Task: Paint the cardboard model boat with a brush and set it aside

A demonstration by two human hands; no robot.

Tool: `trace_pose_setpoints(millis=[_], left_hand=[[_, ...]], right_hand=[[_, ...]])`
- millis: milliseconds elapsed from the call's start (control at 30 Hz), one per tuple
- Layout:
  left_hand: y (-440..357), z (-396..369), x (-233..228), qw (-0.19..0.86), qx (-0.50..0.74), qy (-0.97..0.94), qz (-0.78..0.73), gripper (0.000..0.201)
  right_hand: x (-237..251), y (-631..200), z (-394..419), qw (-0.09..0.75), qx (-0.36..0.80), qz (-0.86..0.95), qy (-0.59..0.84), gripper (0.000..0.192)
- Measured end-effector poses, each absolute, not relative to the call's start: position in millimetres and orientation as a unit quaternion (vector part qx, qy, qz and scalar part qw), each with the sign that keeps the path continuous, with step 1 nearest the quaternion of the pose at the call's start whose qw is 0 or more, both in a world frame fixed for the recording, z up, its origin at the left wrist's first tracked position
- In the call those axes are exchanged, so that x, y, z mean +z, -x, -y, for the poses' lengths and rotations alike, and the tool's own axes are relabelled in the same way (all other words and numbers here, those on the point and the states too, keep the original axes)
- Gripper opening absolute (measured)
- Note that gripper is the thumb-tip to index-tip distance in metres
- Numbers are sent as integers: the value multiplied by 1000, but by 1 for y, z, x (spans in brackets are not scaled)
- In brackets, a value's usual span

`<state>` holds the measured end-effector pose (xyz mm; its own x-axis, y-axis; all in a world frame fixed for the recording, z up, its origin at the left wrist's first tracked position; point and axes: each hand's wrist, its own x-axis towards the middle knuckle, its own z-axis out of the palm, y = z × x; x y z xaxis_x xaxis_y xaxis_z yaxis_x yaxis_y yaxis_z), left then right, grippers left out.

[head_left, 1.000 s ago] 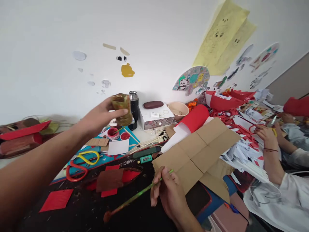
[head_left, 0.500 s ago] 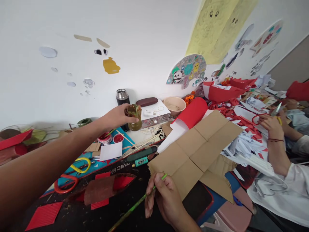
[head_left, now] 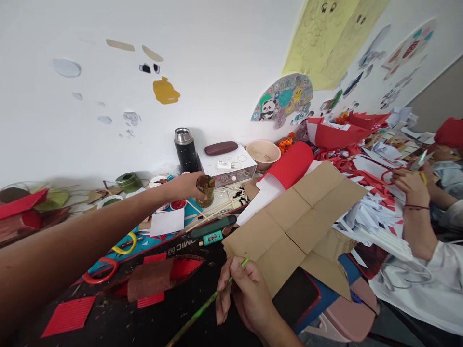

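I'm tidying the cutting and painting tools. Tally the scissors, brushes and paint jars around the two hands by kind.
Scissors: 2, a yellow-handled pair and a red-handled pair
Paintbrushes: 1, the green brush gripped in the right hand
Paint jars: 1, the brown-stained jar held by the left hand
Total: 4

I read only "OMIC" in white letters on the black mat (head_left: 173, 250); other printing was illegible.
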<state>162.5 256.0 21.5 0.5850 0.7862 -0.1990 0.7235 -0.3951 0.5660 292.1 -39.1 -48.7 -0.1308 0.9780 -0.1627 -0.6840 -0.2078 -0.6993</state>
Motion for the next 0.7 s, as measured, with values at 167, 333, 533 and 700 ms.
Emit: trace_pose_setpoints(millis=[167,333,533,700], left_hand=[[-158,-261,24,311,15,-853,-418,68],[-149,-259,32,321,3,-856,-406,75],[-118,-249,62,310,67,-840,-440,102],[-40,-223,86,293,235,-762,-527,92]], right_hand=[[-50,-291,39,577,715,241,311,66],[-48,-287,38,575,711,237,327,66],[-36,-289,37,578,689,232,370,68],[-23,-293,30,574,678,249,386,68]])
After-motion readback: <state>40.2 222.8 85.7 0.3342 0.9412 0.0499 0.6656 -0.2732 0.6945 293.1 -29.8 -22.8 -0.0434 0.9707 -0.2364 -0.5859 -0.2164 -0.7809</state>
